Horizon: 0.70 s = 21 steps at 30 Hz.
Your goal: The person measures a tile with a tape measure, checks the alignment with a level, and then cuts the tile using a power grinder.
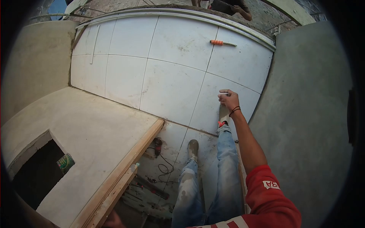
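Observation:
My right hand (229, 100), with a dark band at its wrist, hovers over the white tiled floor (171, 72) in front of my right boot. Its index finger stretches out and the other fingers bend loosely; nothing shows plainly between them. What seems to be my left hand (113, 220) is a dim patch at the bottom edge, beside the wooden door frame (125, 165); its fingers are hidden. Farther ahead on the tiles lies a screwdriver-like tool (217, 43) with an orange handle and a metal shaft, apart from both hands.
A corded power tool (157, 147) lies by the frame, its cable looped on the floor near other tools (152, 187). Plastered walls (311, 106) rise on both sides. The left one has a square opening (36, 171). Beyond the ledge (182, 17) another person (228, 7) is partly visible.

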Motion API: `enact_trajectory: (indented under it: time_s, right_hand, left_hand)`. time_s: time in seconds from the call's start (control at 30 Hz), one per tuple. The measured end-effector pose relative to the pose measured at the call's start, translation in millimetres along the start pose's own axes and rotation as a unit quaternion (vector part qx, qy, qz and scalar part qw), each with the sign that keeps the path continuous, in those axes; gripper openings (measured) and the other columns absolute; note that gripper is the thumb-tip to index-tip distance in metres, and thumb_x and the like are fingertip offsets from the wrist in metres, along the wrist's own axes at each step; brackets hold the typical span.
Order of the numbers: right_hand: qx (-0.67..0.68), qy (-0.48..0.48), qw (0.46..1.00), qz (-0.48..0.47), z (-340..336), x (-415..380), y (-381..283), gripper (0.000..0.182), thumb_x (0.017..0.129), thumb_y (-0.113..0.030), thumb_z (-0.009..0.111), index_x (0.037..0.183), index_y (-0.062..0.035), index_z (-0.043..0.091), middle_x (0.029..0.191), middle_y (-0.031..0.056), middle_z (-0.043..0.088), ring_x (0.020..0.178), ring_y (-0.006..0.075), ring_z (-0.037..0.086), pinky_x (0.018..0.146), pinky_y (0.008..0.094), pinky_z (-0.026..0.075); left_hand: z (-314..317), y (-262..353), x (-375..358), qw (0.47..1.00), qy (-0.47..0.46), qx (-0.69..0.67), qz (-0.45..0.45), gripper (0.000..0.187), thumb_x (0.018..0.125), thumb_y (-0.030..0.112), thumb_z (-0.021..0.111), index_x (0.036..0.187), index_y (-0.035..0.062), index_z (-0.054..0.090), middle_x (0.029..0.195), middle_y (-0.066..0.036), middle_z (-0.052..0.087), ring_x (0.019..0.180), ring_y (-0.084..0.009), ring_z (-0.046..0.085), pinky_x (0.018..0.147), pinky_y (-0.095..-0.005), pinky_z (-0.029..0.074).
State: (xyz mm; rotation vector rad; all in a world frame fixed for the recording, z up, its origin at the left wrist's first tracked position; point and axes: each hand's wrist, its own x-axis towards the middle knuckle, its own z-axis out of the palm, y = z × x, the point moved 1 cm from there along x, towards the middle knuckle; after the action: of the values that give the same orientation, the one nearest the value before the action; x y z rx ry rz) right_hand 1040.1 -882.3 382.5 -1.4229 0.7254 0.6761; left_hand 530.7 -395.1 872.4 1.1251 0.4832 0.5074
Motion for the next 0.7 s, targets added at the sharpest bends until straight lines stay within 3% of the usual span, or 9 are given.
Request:
enact_trajectory:
  time_s: [0.27,0.33,0.37,0.4,0.43,0.53,0.63,0.67,0.7]
  right_hand:
    - [0.025,0.038,0.998,0.037,12,-193,131,0.023,0.096,-0.006,0.065,0.117,0.0009,0.072,0.089,0.0075,0.073,0.071,0.0153,0.072,0.059,0.0275,0.057]
    - [0.044,0.062,0.997,0.025,20,-223,143,0.022,0.097,-0.008,0.065,0.116,0.0005,0.073,0.089,0.0072,0.073,0.071,0.0155,0.073,0.059,0.0277,0.057]
    - [0.050,0.053,0.997,0.022,28,-238,148,0.022,0.097,-0.008,0.065,0.116,0.0005,0.073,0.089,0.0069,0.074,0.071,0.0153,0.073,0.060,0.0275,0.057]
    - [0.056,0.044,0.997,0.016,32,-248,151,0.022,0.096,-0.008,0.066,0.115,0.0004,0.073,0.090,0.0067,0.074,0.071,0.0151,0.073,0.060,0.0274,0.058]
    - [0.061,0.048,0.997,0.017,34,-256,161,0.022,0.096,-0.008,0.066,0.115,0.0004,0.073,0.090,0.0067,0.074,0.071,0.0151,0.073,0.060,0.0274,0.058]
    - [0.054,0.051,0.997,0.019,48,-278,205,0.021,0.092,-0.008,0.069,0.112,-0.0006,0.075,0.089,0.0062,0.074,0.072,0.0146,0.074,0.061,0.0279,0.059]
    - [-0.001,0.086,0.996,0.027,54,-300,266,0.023,0.087,-0.008,0.073,0.109,-0.0008,0.076,0.084,0.0063,0.075,0.070,0.0155,0.074,0.063,0.0294,0.060]
    - [-0.034,0.076,0.996,0.016,54,-305,291,0.021,0.089,-0.007,0.073,0.110,-0.0038,0.074,0.080,0.0059,0.073,0.066,0.0139,0.071,0.058,0.0265,0.056]
    - [-0.035,0.075,0.997,0.008,55,-317,312,0.021,0.089,-0.007,0.073,0.110,-0.0038,0.074,0.080,0.0059,0.073,0.066,0.0139,0.071,0.058,0.0265,0.056]
  left_hand:
    - [25,15,-4,0.993,0.081,-0.050,-0.063,0.091,0.104,0.055,0.061,0.170,0.0026,0.027,0.177,-0.019,0.027,0.164,-0.0386,0.023,0.136,-0.0603,0.011]
    - [65,6,5,0.947,0.322,0.004,0.009,0.089,0.106,0.056,0.058,0.170,0.0031,0.025,0.177,-0.019,0.025,0.163,-0.0390,0.024,0.136,-0.0608,0.010]
    - [44,13,1,0.949,0.315,0.007,0.001,0.089,0.106,0.056,0.058,0.170,0.0031,0.025,0.177,-0.019,0.025,0.163,-0.0390,0.024,0.136,-0.0608,0.010]
    - [17,20,2,0.993,0.098,-0.023,-0.053,0.088,0.107,0.056,0.055,0.170,0.0034,0.025,0.177,-0.019,0.025,0.163,-0.0388,0.024,0.136,-0.0610,0.010]
    - [-3,26,-1,0.986,-0.120,-0.050,-0.104,0.087,0.107,0.057,0.053,0.170,0.0037,0.025,0.177,-0.018,0.026,0.163,-0.0387,0.025,0.136,-0.0612,0.010]
    - [-33,42,-7,0.990,-0.109,-0.023,-0.091,0.086,0.108,0.060,0.050,0.170,0.0054,0.027,0.177,-0.018,0.027,0.163,-0.0381,0.027,0.136,-0.0614,0.011]
    - [11,25,3,0.984,-0.156,-0.048,-0.076,0.081,0.111,0.058,0.046,0.170,0.0066,0.027,0.176,-0.017,0.028,0.161,-0.0375,0.029,0.136,-0.0611,0.015]
    - [49,13,7,0.996,0.063,0.070,-0.008,0.078,0.112,0.056,0.044,0.170,0.0072,0.027,0.176,-0.017,0.028,0.161,-0.0373,0.030,0.135,-0.0604,0.016]
    - [62,9,2,0.941,0.280,0.180,0.057,0.074,0.114,0.053,0.042,0.170,0.0077,0.027,0.176,-0.016,0.028,0.160,-0.0372,0.031,0.135,-0.0597,0.018]
